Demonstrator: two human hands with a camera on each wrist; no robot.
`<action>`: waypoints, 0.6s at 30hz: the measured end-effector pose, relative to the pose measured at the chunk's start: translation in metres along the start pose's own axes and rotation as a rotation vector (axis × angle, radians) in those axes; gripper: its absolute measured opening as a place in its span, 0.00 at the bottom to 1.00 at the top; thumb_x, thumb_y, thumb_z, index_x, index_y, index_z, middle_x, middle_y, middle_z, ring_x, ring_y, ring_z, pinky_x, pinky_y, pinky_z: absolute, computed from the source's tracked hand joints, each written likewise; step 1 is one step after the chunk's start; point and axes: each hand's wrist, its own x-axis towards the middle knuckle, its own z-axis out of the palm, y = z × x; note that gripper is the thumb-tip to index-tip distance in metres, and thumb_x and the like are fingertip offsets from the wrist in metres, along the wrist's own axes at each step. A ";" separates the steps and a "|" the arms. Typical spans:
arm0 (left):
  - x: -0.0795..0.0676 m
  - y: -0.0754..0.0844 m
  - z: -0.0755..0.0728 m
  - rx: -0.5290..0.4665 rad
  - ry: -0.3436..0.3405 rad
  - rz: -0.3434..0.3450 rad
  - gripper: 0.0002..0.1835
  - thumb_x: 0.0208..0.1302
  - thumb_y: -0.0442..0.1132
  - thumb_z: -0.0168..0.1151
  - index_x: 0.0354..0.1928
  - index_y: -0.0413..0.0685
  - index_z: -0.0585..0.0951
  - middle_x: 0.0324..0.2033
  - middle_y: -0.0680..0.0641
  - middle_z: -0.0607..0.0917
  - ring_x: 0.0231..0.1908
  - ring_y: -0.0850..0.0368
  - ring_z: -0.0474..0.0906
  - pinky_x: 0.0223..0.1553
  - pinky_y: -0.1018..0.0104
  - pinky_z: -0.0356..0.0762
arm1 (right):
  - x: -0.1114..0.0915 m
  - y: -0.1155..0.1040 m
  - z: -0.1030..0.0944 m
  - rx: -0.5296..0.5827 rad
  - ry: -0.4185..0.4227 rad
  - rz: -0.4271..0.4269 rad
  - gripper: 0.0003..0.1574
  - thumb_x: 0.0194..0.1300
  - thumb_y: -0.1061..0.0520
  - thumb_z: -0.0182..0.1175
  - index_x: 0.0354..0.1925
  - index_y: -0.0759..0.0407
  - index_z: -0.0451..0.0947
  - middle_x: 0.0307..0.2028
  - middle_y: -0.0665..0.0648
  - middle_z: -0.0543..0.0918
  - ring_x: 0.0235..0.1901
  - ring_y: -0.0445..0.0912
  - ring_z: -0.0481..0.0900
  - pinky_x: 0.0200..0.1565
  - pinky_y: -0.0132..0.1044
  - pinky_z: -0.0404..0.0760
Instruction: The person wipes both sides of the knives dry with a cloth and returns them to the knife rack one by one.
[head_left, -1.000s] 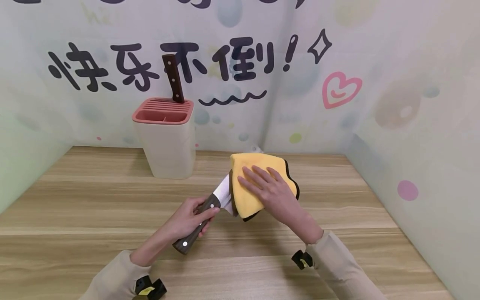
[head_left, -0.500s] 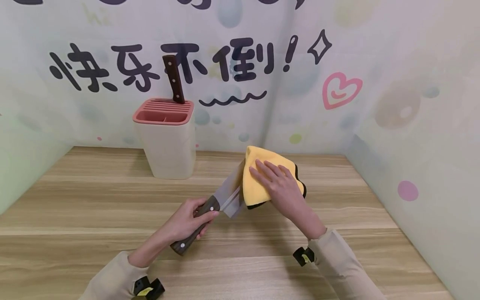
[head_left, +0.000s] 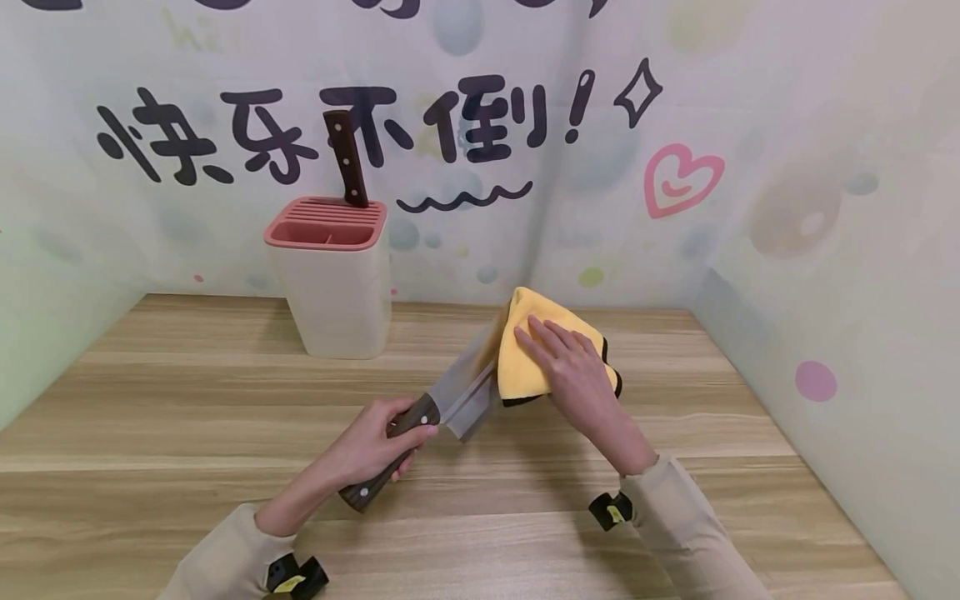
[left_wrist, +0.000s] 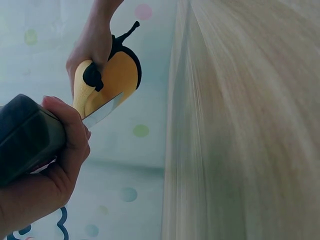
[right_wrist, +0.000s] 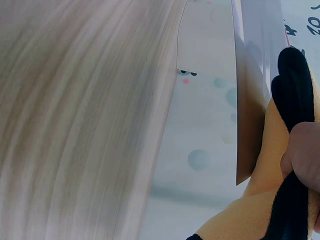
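My left hand (head_left: 375, 442) grips the dark riveted handle of a kitchen cleaver (head_left: 459, 390), its broad blade pointing away to the upper right above the table. In my right hand (head_left: 576, 375) is a folded yellow cloth (head_left: 521, 362) with black edging, lying around the blade's far end and hiding the tip in the head view. The left wrist view has the handle butt (left_wrist: 30, 135) close up and a strip of blade (left_wrist: 106, 109) against the cloth. In the right wrist view the blade (right_wrist: 250, 100) stands beside the cloth (right_wrist: 245, 215), where my thumb (right_wrist: 304, 155) presses.
A white knife holder (head_left: 337, 304) with a pink slotted top stands at the back left of the wooden table (head_left: 187, 400). From it rises another knife's brown handle (head_left: 347, 158). A printed wall (head_left: 600, 242) closes off the back, and another wall the right side.
My right hand has slid the cloth to the right and away along the blade, baring more metal near the handle. My left hand and the cleaver have barely shifted.
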 end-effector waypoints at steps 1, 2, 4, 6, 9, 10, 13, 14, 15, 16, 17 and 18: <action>0.000 0.000 0.000 -0.001 0.000 -0.001 0.14 0.63 0.41 0.54 0.36 0.32 0.70 0.17 0.43 0.72 0.11 0.62 0.68 0.12 0.69 0.71 | 0.000 0.000 0.000 0.001 0.008 -0.003 0.38 0.42 0.75 0.62 0.55 0.56 0.71 0.54 0.59 0.73 0.52 0.53 0.71 0.48 0.50 0.71; 0.000 0.000 0.000 0.000 0.001 -0.001 0.14 0.63 0.41 0.54 0.36 0.32 0.70 0.17 0.43 0.72 0.11 0.62 0.68 0.12 0.69 0.71 | 0.000 0.000 0.000 -0.001 0.018 -0.009 0.38 0.42 0.75 0.62 0.54 0.56 0.71 0.54 0.60 0.73 0.52 0.53 0.71 0.47 0.50 0.71; 0.000 0.000 0.000 0.002 0.002 0.001 0.14 0.63 0.41 0.54 0.37 0.32 0.70 0.17 0.43 0.72 0.11 0.62 0.68 0.12 0.69 0.71 | -0.001 -0.001 -0.001 -0.008 0.038 -0.024 0.38 0.42 0.75 0.63 0.54 0.56 0.72 0.54 0.60 0.73 0.52 0.54 0.71 0.47 0.50 0.71; 0.000 0.000 0.000 0.006 0.003 0.005 0.15 0.63 0.41 0.54 0.37 0.32 0.70 0.17 0.43 0.72 0.11 0.62 0.69 0.12 0.69 0.71 | -0.001 -0.003 -0.001 -0.030 0.057 -0.044 0.38 0.42 0.75 0.63 0.54 0.56 0.72 0.53 0.59 0.73 0.52 0.54 0.71 0.47 0.51 0.71; 0.001 0.000 0.001 0.013 0.005 0.008 0.15 0.63 0.40 0.53 0.35 0.31 0.70 0.17 0.43 0.72 0.11 0.62 0.69 0.12 0.69 0.71 | -0.001 -0.006 -0.001 -0.052 0.071 -0.077 0.38 0.42 0.74 0.64 0.54 0.55 0.72 0.54 0.59 0.73 0.52 0.54 0.71 0.48 0.51 0.71; 0.001 0.000 0.001 0.014 0.005 0.010 0.15 0.63 0.40 0.53 0.35 0.30 0.69 0.17 0.43 0.72 0.11 0.62 0.69 0.12 0.69 0.71 | -0.001 -0.008 -0.002 -0.061 0.072 -0.088 0.38 0.42 0.74 0.64 0.54 0.55 0.72 0.54 0.59 0.73 0.52 0.54 0.71 0.48 0.51 0.71; 0.002 0.001 0.002 0.017 0.005 0.006 0.15 0.63 0.40 0.54 0.34 0.30 0.69 0.16 0.43 0.72 0.11 0.62 0.68 0.12 0.69 0.71 | -0.001 -0.012 -0.003 -0.069 0.066 -0.113 0.38 0.42 0.72 0.65 0.54 0.54 0.72 0.54 0.58 0.73 0.53 0.53 0.70 0.49 0.51 0.70; 0.002 0.001 0.002 0.016 0.006 0.004 0.15 0.63 0.40 0.54 0.34 0.30 0.69 0.16 0.44 0.72 0.11 0.62 0.68 0.12 0.69 0.71 | -0.001 -0.014 -0.004 -0.075 0.061 -0.120 0.38 0.43 0.71 0.65 0.55 0.54 0.72 0.54 0.58 0.73 0.53 0.53 0.70 0.49 0.51 0.70; 0.002 0.001 0.003 0.017 0.006 0.003 0.15 0.63 0.40 0.54 0.34 0.30 0.69 0.16 0.45 0.72 0.11 0.62 0.68 0.12 0.69 0.71 | 0.000 -0.016 -0.005 -0.080 0.057 -0.127 0.38 0.43 0.71 0.65 0.55 0.54 0.71 0.55 0.58 0.73 0.53 0.53 0.70 0.50 0.51 0.70; 0.002 0.001 0.003 0.017 0.008 0.001 0.15 0.63 0.40 0.54 0.34 0.30 0.69 0.16 0.45 0.72 0.11 0.62 0.68 0.12 0.68 0.71 | 0.000 -0.017 -0.005 -0.086 0.051 -0.134 0.37 0.44 0.70 0.65 0.55 0.53 0.71 0.55 0.57 0.72 0.54 0.53 0.70 0.50 0.50 0.70; 0.003 0.001 0.003 0.017 0.010 -0.001 0.15 0.63 0.40 0.54 0.34 0.30 0.69 0.15 0.45 0.72 0.11 0.62 0.68 0.12 0.68 0.71 | 0.000 -0.019 -0.006 -0.093 0.045 -0.141 0.37 0.45 0.69 0.65 0.55 0.53 0.71 0.55 0.57 0.72 0.54 0.53 0.69 0.50 0.50 0.69; 0.003 0.001 0.003 0.017 0.014 -0.002 0.15 0.63 0.41 0.54 0.34 0.31 0.70 0.15 0.45 0.72 0.11 0.62 0.68 0.12 0.68 0.71 | 0.000 -0.020 -0.007 -0.099 0.039 -0.149 0.37 0.45 0.69 0.65 0.55 0.53 0.71 0.56 0.57 0.72 0.54 0.52 0.69 0.51 0.50 0.69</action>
